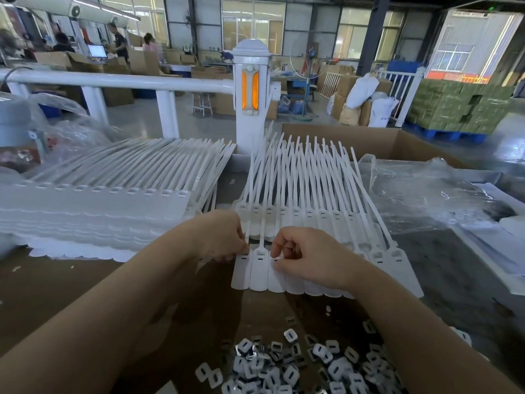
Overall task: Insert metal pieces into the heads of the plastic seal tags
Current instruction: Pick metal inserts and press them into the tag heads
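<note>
Many seal tags [259, 268], tails pointing away

Seal tags [258, 268]: matt white smooth plastic; metal pieces [287, 362]: shiny silvery metal with white faces; worktop [71, 282]: dull brown cardboard; bag [426, 191]: glossy clear crinkled plastic film

Big factory hall, shiny grey floor [218, 120], tall windows [252, 21] along the back wall letting in daylight. A white railing [113, 81] with an orange-reflector post [250, 89] cuts across, cardboard boxes [142, 62] stacked behind it. Green stacks [454, 106] sit on blue pallets [443, 135] at right.
</note>
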